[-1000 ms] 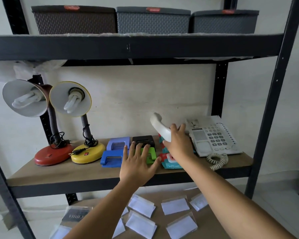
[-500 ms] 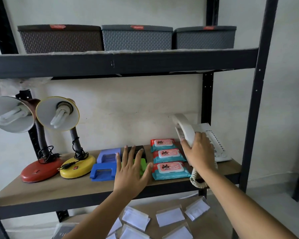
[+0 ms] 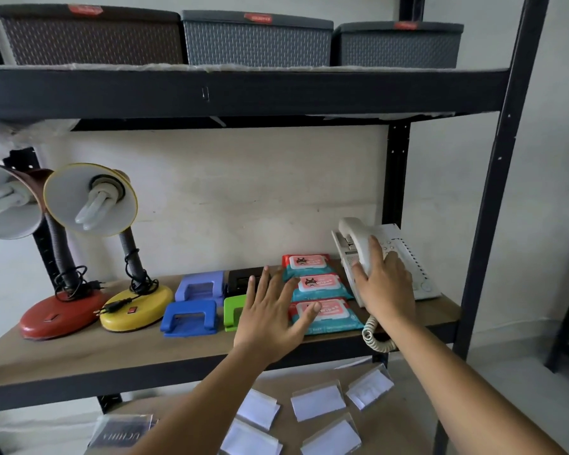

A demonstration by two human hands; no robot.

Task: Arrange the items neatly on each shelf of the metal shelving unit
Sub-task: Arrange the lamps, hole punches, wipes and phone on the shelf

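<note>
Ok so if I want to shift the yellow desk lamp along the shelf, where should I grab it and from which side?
Probably grip the yellow lamp by its flat round base, coming from the front edge of the shelf. The weight seems to sit low there, while the gooseneck is flexible, wrapped in cord, and would likely bend. The red lamp crowds its left and the blue hole punch its right.

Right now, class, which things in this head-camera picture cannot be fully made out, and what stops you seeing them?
- Green hole punch: partly behind the left hand.
- Black hole punch: fingers cover its right side.
- Phone keypad: mostly under the right hand and handset.
- Red lamp: its shade is cut off by the left edge.
- Box labels: too small to read.
- Dark folder below: lettering blurred.
</note>
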